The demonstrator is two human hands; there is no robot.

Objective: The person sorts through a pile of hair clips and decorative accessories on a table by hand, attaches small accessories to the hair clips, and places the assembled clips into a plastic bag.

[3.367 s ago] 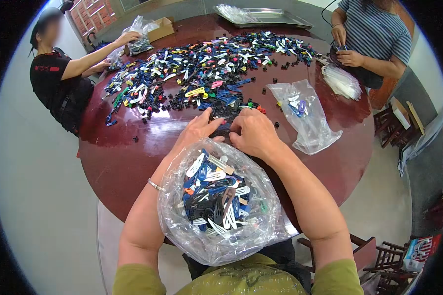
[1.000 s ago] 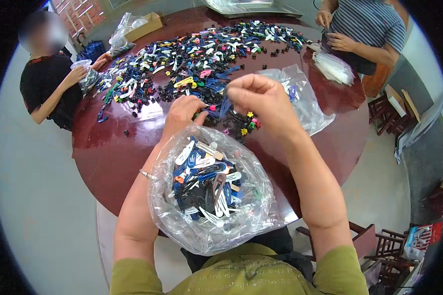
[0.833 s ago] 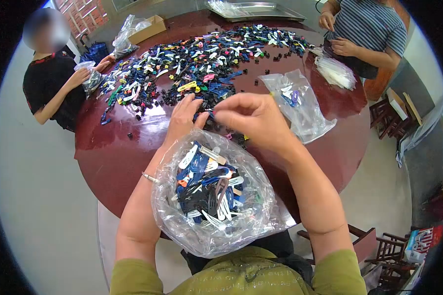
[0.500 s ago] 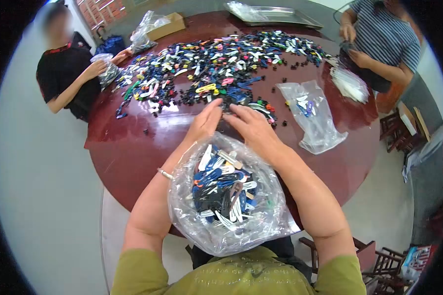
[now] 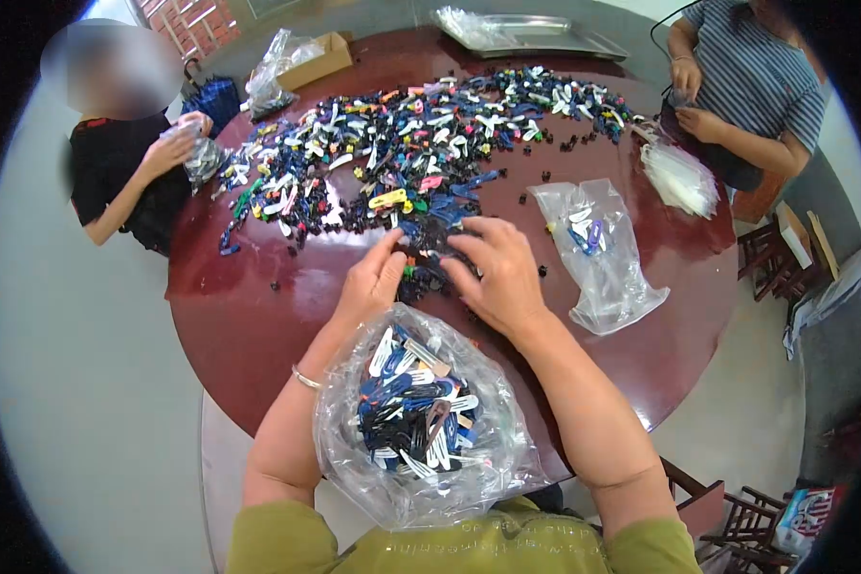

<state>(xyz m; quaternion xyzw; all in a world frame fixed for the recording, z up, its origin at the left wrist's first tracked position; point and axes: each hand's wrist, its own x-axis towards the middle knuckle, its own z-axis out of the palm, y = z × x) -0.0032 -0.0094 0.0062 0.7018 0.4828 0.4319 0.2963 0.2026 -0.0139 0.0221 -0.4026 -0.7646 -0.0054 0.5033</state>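
A large pile of mixed hair clips [image 5: 421, 143], black, white, blue and coloured, spreads over the round dark red table [image 5: 239, 335]. At its near edge my left hand [image 5: 378, 273] and my right hand [image 5: 497, 273] face each other, one on each side of a small heap of mostly dark clips [image 5: 426, 263]. Both hands have their fingers apart, and neither holds anything I can see. Between my forearms stands an open clear plastic bag [image 5: 507, 450] with white, blue and black clips [image 5: 416, 411] in it.
A flat clear bag [image 5: 612, 277] with a few clips lies on the right. Clear empty bags [image 5: 679, 177], a metal tray [image 5: 545, 36] and a cardboard box [image 5: 320, 59] are farther off. One person at the left holds a bag [image 5: 203, 161]; another at the right handles something small.
My hands have moved apart around the small heap. The view has shifted, so the table sits lower in it. The person at the left has raised the bag and their hands.
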